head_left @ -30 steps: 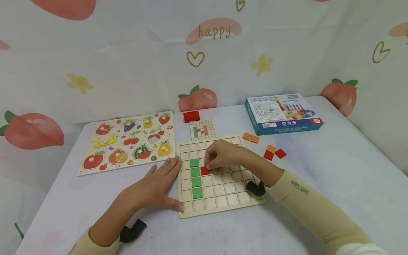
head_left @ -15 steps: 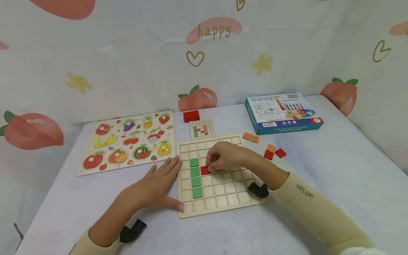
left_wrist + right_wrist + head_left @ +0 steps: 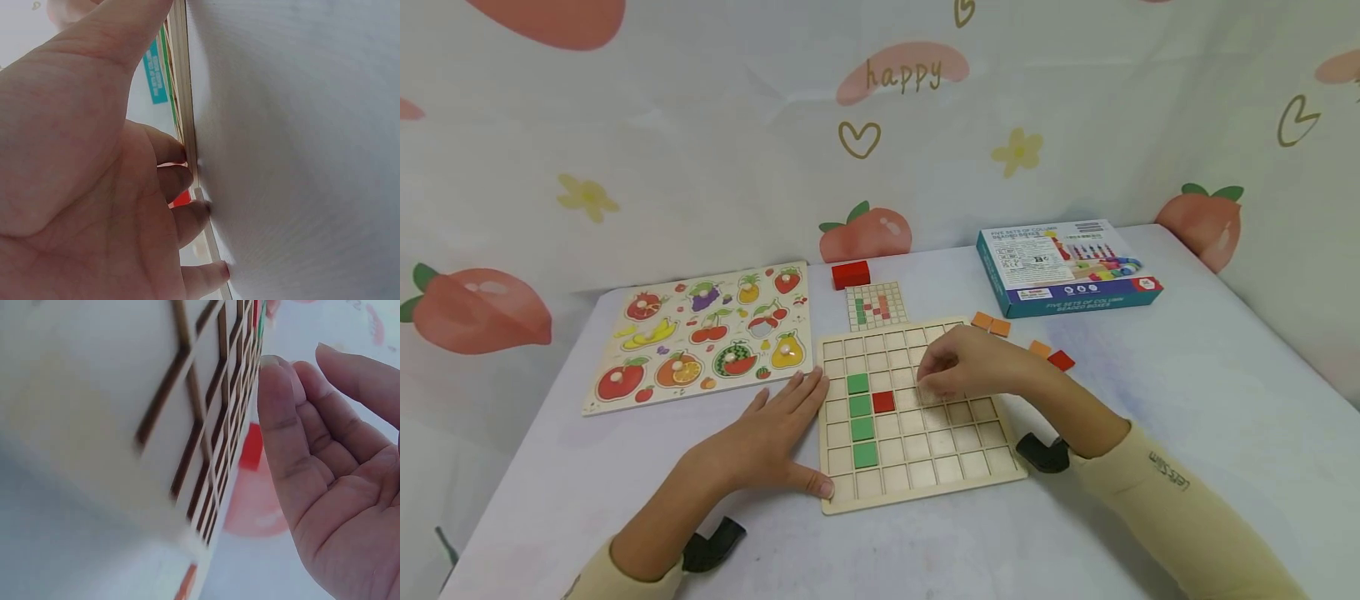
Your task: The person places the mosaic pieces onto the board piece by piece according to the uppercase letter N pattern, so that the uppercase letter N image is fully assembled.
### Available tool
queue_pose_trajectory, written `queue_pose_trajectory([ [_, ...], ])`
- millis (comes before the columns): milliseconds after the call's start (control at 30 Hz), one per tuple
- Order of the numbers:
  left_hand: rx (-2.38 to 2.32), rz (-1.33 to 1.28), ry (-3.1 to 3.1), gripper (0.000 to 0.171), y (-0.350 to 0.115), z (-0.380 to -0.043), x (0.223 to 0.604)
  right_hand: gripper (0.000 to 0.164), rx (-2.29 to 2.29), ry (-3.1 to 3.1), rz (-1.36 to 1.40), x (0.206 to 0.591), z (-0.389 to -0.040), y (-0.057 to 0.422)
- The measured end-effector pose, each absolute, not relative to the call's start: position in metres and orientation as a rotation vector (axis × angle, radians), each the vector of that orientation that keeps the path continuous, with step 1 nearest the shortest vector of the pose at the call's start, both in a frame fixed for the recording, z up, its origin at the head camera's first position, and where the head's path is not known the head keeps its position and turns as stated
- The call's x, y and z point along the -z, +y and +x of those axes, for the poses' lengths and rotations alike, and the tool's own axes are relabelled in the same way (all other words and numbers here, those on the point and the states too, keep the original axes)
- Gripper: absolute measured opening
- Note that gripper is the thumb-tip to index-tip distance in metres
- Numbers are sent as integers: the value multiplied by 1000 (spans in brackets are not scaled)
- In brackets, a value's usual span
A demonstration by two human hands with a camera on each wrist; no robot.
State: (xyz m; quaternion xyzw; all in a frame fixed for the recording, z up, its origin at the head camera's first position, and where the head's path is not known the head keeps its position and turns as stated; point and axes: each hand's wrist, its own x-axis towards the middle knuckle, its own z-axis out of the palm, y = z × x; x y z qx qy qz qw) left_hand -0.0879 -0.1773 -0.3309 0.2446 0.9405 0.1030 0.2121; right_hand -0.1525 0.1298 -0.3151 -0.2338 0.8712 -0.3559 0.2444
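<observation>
A wooden grid board (image 3: pixel 891 479) lies on the table in the head view. Several green tiles (image 3: pixel 862 428) form a column at its left, and one red tile (image 3: pixel 883 402) sits in the cell right of that column. My left hand (image 3: pixel 760 437) lies spread at the board's left edge, thumb by the near corner, fingertips touching the edge in the left wrist view. Above the board's right half is my right hand (image 3: pixel 970 364), its fingers loosely bent. The right wrist view shows this hand (image 3: pixel 350 469) holding nothing, a gap between thumb and fingers.
Orange tiles (image 3: pixel 991 324) and a loose red tile (image 3: pixel 1061 360) lie right of the board, partly behind the right arm. Behind it are a small pattern card (image 3: pixel 876 305) and a red block (image 3: pixel 851 275). A fruit puzzle (image 3: pixel 700 337) lies left, a cardboard box (image 3: pixel 1067 268) back right.
My right hand has let go of the red tile and moved right, leaving it in its cell. The forearm now covers one loose red tile. My left hand has stayed still.
</observation>
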Motion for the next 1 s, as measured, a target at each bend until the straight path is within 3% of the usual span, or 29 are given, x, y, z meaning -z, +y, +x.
queue_pose_trajectory([
  [433,-281,687,2616,134,-177,-89,331,21,1043,2415,-395,304,-145,197],
  [1000,-264,675,2609,134,-177,-89,333,12,661,2629,-299,314,-156,235],
])
